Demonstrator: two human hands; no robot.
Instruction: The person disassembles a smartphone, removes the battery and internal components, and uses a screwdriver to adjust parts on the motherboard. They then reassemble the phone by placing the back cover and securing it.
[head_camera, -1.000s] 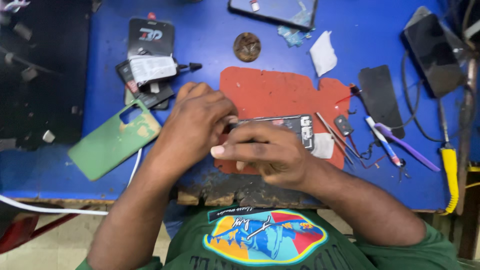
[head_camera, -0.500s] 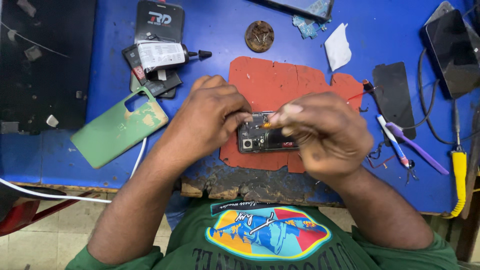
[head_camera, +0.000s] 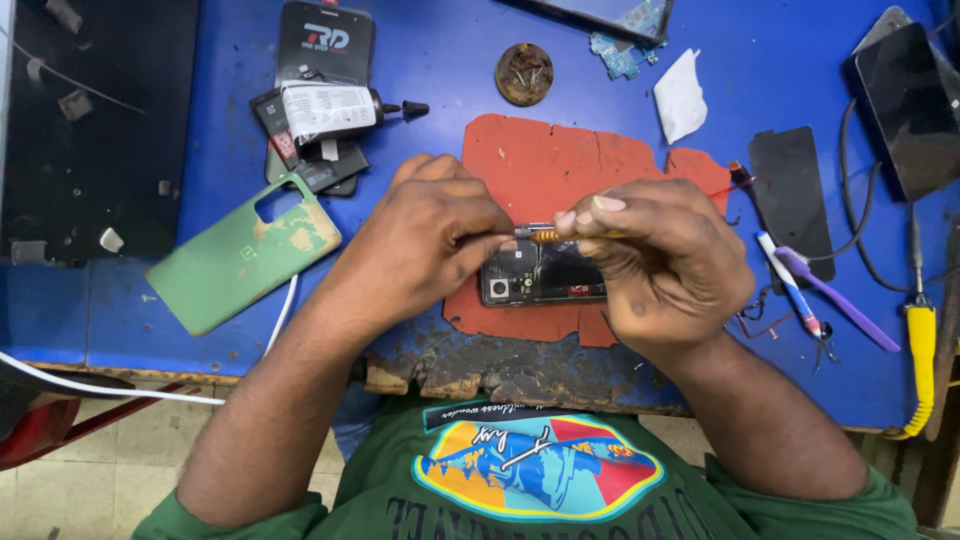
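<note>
An opened smartphone (head_camera: 540, 278) with its back off lies on a worn red mat (head_camera: 560, 165) at the near edge of the blue bench. My right hand (head_camera: 660, 265) grips a small screwdriver with an orange handle (head_camera: 565, 236), held level above the phone. My left hand (head_camera: 430, 235) meets it from the left, fingertips pinched at the tool's tip. Both hands hide much of the phone.
A green phone back cover (head_camera: 240, 255) lies to the left, a black glue tube (head_camera: 340, 108) and boxes behind it. A round screw dish (head_camera: 524, 73), a white tissue (head_camera: 680, 98), a black panel (head_camera: 790, 195), blue and purple tools (head_camera: 815, 290) and a yellow-handled iron (head_camera: 920, 340) sit to the right.
My right hand lifted off the phone and turned the screwdriver level; my left fingers came up to its tip. The view shifted slightly.
</note>
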